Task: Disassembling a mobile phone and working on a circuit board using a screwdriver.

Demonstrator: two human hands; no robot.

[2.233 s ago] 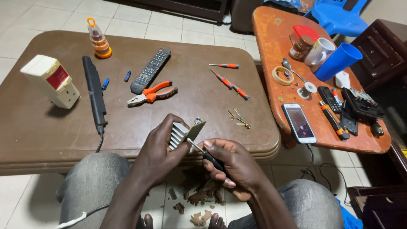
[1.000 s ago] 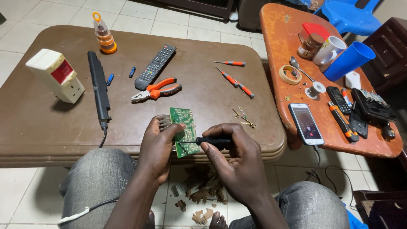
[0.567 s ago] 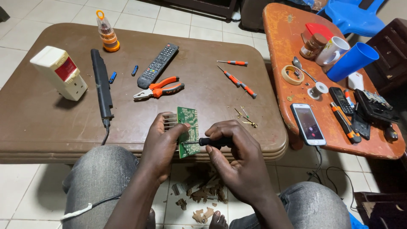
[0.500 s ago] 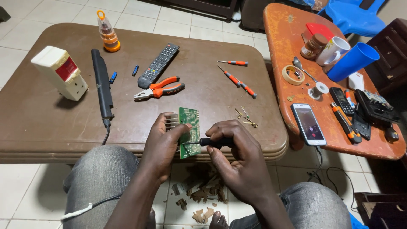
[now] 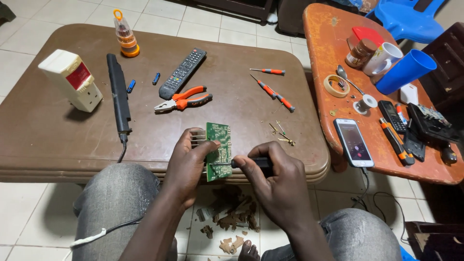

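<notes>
Brown low surface (image 5: pixel 58 140) over pale floor tiles, seen from above, with the person's knees in grey jeans below its near edge.

Left hand (image 5: pixel 186 164): fingers closed on the green circuit board (image 5: pixel 218 151), thumb across its face, the other fingers behind. Board held on edge over the near rim of the surface, long axis running away from the body, tilted a little. A ribbed metal heat sink (image 5: pixel 196 137) shows at the board's upper left, just beside the knuckles.

Right hand (image 5: pixel 275 176): fingers wrapped shut round the black handle of a small screwdriver (image 5: pixel 241 163). Shaft lies nearly level, pointing left, tip touching the lower part of the board's face. So the board lies straight to the left of the right hand's fingers, and the tool's axis crosses the board's long axis roughly square. Right hand is the nearer to the contact point; left only steadies.

Outward on the surface: loose brass screws (image 5: pixel 281 133) just beyond the right hand, two red-handled screwdrivers (image 5: pixel 273 89), orange-handled pliers (image 5: pixel 186 99), a black remote (image 5: pixel 182 72), a long black bar with a cord (image 5: pixel 118 94), a white plug-in adaptor (image 5: pixel 71 79). Well apart to the right, an orange side table (image 5: pixel 319 58) carries a phone (image 5: pixel 354 142), a blue cup (image 5: pixel 405 71) and a tape roll (image 5: pixel 334 85). Scraps on the floor between the feet.
</notes>
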